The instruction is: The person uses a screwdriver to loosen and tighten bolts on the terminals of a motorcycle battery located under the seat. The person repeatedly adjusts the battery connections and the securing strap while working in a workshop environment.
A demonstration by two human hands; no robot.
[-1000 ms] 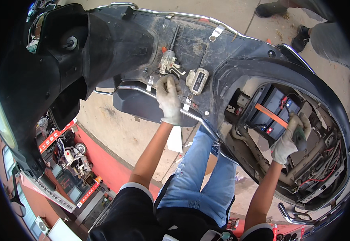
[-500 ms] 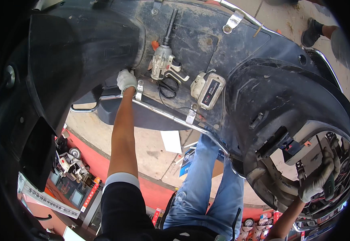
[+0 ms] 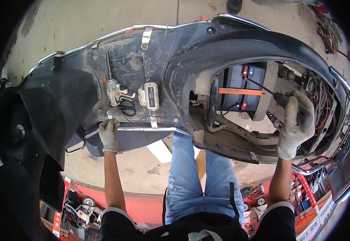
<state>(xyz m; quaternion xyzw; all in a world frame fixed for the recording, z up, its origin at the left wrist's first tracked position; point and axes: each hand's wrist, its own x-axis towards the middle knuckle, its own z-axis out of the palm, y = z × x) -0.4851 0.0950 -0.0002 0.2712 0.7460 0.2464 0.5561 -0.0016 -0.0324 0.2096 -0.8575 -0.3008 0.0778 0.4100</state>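
Observation:
My gloved right hand grips a screwdriver by its dark green handle. The thin shaft points left into the scooter's open body cavity, over a dark battery with an orange strap across it. Its tip lies close to a red terminal cap; whether they touch is unclear. At the near edge of the footboard my gloved left hand is closed over the chrome side rail, just below a metal bracket. What its fingers pinch, if anything, is hidden.
An impact wrench and a pale battery pack lie on the footboard, with a coiled black cable beside them. Wires run along the cavity's right side. A white sheet lies on the floor near my legs.
The view has swung right, so the cavity with the battery now shows fully. My right hand has brought the screwdriver up over the cavity; my left hand stays by the near rail.

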